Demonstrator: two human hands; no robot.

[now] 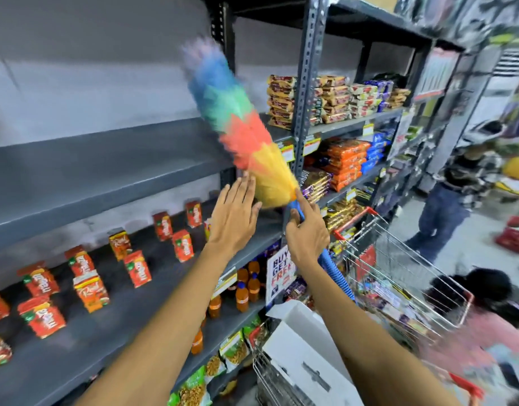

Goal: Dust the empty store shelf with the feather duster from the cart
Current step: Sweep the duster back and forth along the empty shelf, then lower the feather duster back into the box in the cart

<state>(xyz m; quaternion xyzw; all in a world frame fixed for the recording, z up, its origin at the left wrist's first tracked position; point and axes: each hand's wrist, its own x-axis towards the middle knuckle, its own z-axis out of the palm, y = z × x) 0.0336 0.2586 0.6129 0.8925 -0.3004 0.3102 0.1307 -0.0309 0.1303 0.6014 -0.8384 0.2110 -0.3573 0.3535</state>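
Dusting is about to begin: the right hand (306, 232) clamps the feather duster (237, 127), left hand (234, 215) spread flat, and the head must sweep toward nine o'clock along the empty shelf (106, 159).

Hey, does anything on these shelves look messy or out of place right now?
Yes. The red juice cartons on the shelf below the empty shelf are scattered singly, at mixed angles, not in rows. The stacked packets further right look tidy. Nothing appears spilled.
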